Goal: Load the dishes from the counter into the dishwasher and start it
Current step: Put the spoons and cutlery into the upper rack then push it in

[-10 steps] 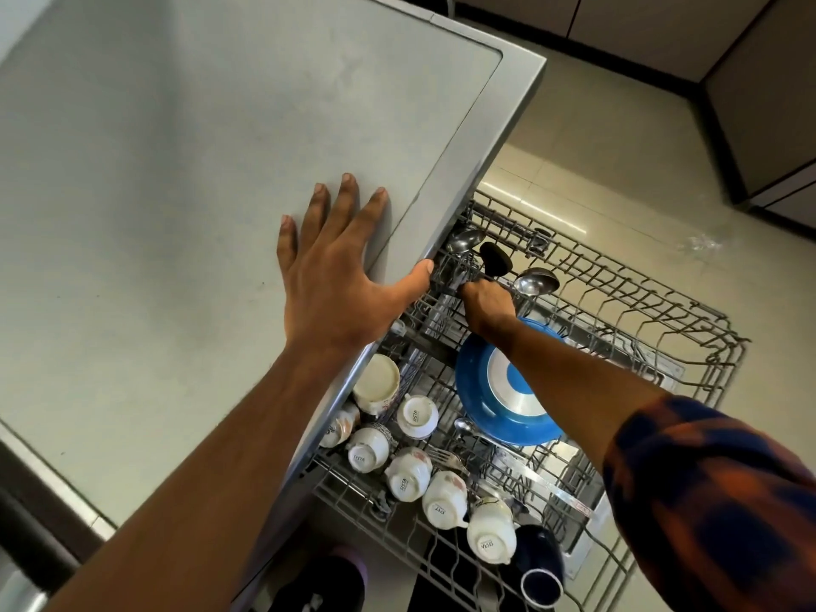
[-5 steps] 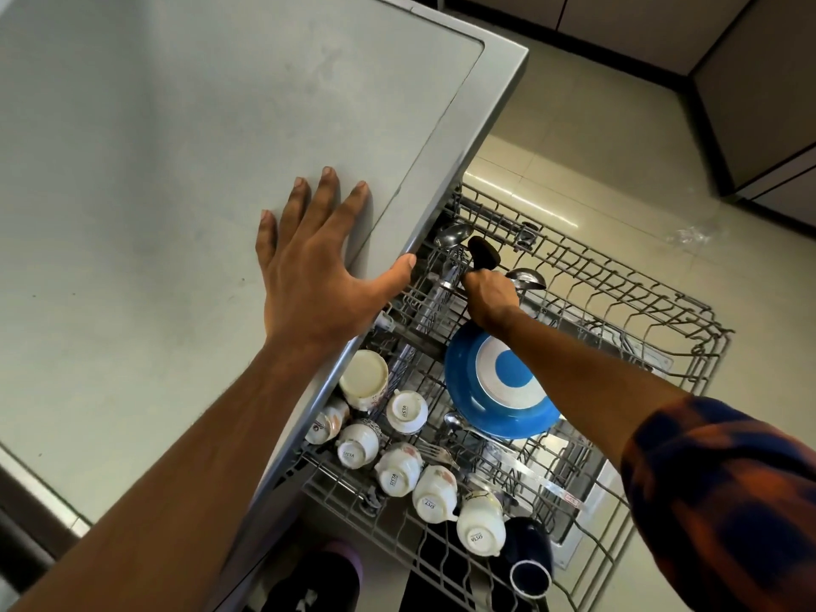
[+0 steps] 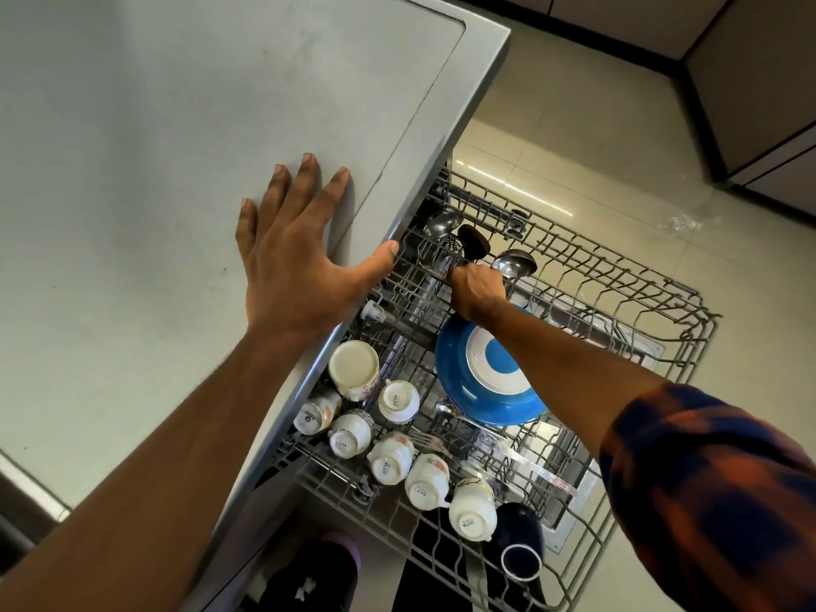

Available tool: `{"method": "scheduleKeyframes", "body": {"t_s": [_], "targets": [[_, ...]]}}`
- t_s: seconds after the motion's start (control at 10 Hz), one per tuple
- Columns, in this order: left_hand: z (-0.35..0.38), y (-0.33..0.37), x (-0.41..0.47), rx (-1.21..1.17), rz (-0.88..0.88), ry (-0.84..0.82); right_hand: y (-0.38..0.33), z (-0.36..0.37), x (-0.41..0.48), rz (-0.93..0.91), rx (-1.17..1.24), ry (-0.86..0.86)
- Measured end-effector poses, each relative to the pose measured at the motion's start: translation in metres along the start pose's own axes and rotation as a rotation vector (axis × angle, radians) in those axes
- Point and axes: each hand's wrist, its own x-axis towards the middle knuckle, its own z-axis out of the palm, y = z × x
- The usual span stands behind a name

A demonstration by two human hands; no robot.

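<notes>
On my side of the blue bowl point(image 3: 485, 390), nearest me, the pulled-out dishwasher rack point(image 3: 640, 311) carries a dark blue mug point(image 3: 521, 545), mouth toward me, and a cluster of white cups point(image 3: 393, 457) set bottoms up. The bowl itself leans on the tines. Just beyond it my right hand point(image 3: 477, 293) is curled round the handle of a black-headed utensil point(image 3: 474, 245), which stands upright among the cutlery with a steel ladle point(image 3: 514, 262) just beside it.

Left of the bowl, my left hand point(image 3: 291, 267) lies flat on the grey surface point(image 3: 132, 170), fingers spread wide and thumb at the edge.

I judge the loading well along, with cups, bowl and cutlery in. What remains is seating this utensil, sliding the rack home, shutting the door and starting the machine. I cannot tell whether more dishes wait on the surface.

Beyond the bowl are a pale tiled floor point(image 3: 574, 148) and cabinets point(image 3: 750, 81).
</notes>
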Motion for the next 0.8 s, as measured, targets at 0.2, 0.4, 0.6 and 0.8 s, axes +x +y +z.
{"method": "scheduleKeyframes", "body": {"t_s": [0.2,0.4,0.6,0.8], "targets": [[0.000,0.000,-0.001,-0.002,0.004,0.003,0.005,0.013,0.005,0.068,0.117,0.010],[0.002,-0.001,0.000,0.002,0.010,0.007,0.001,0.014,0.009,0.116,0.192,0.000],[0.003,-0.004,0.000,0.009,0.018,0.011,0.003,0.012,0.005,0.103,0.305,-0.020],[0.004,-0.007,0.000,0.009,0.024,0.001,0.008,-0.010,-0.017,0.119,0.516,0.006]]}}
